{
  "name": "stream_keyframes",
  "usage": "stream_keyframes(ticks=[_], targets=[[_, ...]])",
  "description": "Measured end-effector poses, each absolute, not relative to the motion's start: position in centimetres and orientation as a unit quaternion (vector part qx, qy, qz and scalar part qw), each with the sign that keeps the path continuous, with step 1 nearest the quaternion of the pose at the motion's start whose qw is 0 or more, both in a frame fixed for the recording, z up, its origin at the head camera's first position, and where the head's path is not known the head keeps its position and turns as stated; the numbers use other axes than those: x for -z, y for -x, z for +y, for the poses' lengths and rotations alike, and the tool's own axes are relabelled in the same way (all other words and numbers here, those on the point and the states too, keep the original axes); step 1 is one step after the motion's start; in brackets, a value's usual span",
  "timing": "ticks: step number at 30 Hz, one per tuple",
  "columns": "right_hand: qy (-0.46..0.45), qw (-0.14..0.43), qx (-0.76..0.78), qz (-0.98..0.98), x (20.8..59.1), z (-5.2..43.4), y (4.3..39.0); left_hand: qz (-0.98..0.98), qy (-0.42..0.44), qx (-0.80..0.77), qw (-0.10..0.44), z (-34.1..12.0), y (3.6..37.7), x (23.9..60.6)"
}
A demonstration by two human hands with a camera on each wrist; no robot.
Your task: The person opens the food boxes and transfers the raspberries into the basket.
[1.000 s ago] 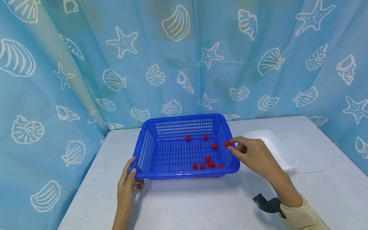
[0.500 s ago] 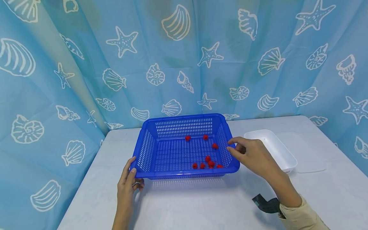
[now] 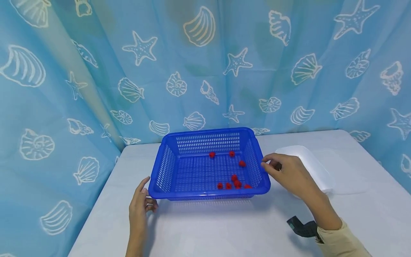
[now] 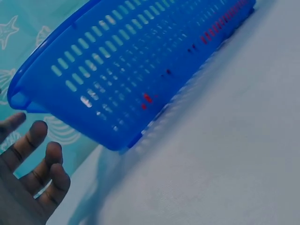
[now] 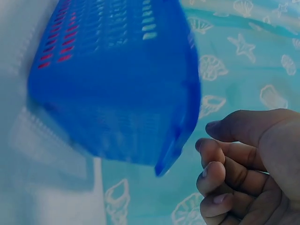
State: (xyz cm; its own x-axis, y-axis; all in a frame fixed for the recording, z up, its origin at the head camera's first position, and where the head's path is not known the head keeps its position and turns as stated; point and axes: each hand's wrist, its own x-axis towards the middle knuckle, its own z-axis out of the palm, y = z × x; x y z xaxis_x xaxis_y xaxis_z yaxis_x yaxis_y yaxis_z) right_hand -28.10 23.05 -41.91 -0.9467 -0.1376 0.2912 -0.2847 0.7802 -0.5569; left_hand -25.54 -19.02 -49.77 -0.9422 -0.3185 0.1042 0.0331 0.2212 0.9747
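Basket (image 3: 208, 167) between two empty, loosely open hands, red berries (image 3: 234, 180) plain only from the head view.

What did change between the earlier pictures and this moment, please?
The right hand let go of the red ball it pinched over the blue basket and drew back, fingers now loosely curled and holding nothing. The left hand came off the basket's near-left corner. The basket and the white tray stayed in place.

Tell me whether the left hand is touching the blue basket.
Apart. The left wrist view shows a gap of curtain and table between the left hand and the blue basket.
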Motion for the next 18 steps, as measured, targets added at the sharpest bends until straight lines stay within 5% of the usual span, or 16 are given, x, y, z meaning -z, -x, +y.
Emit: stream_keyframes(ticks=[18], targets=[[-0.044,0.109,-0.258,-0.959,46.6,30.3,25.9,-0.828,-0.140,0.529,0.121,-22.1,26.0,50.8]])
